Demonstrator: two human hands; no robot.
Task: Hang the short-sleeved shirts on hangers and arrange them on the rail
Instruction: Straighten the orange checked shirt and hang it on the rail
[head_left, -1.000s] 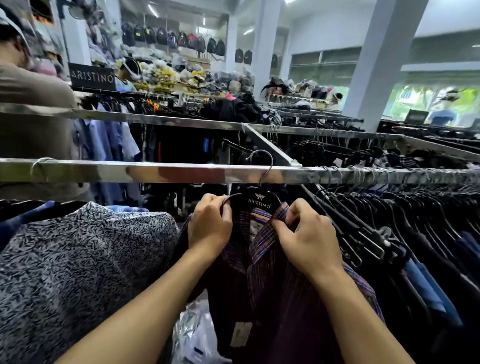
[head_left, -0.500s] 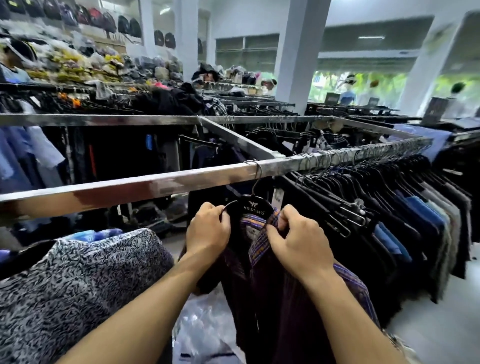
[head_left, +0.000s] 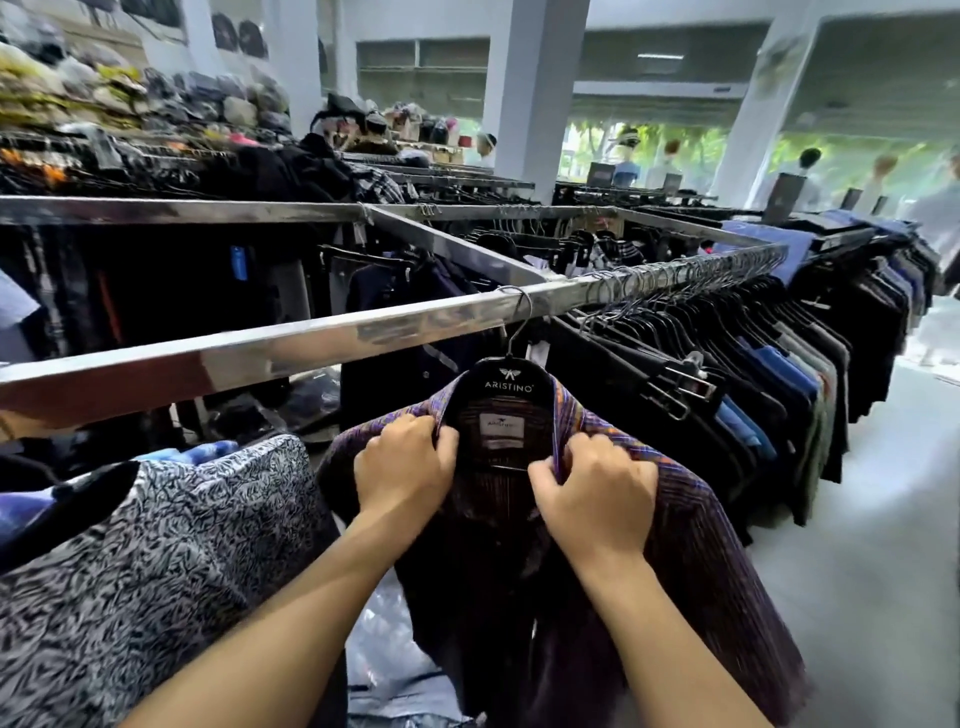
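One purple plaid shirt (head_left: 691, 525), on a black hanger (head_left: 515, 383) whose hook sits over the steel rail (head_left: 311, 343), beside the rail's cross-bar junction. Left hand (head_left: 402, 467): fingers curled, gripping the collar's left edge. Right hand (head_left: 597, 499): fingers curled, pinching the collar's right edge. Just left, a grey-patterned shirt (head_left: 156, 545); to the right, a packed row of dark shirts (head_left: 769, 379) on the same rail.

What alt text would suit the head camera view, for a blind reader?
The left hand and right hand grip the collar of a purple plaid shirt on a black hanger hooked over a metal rail, beside dark shirts.
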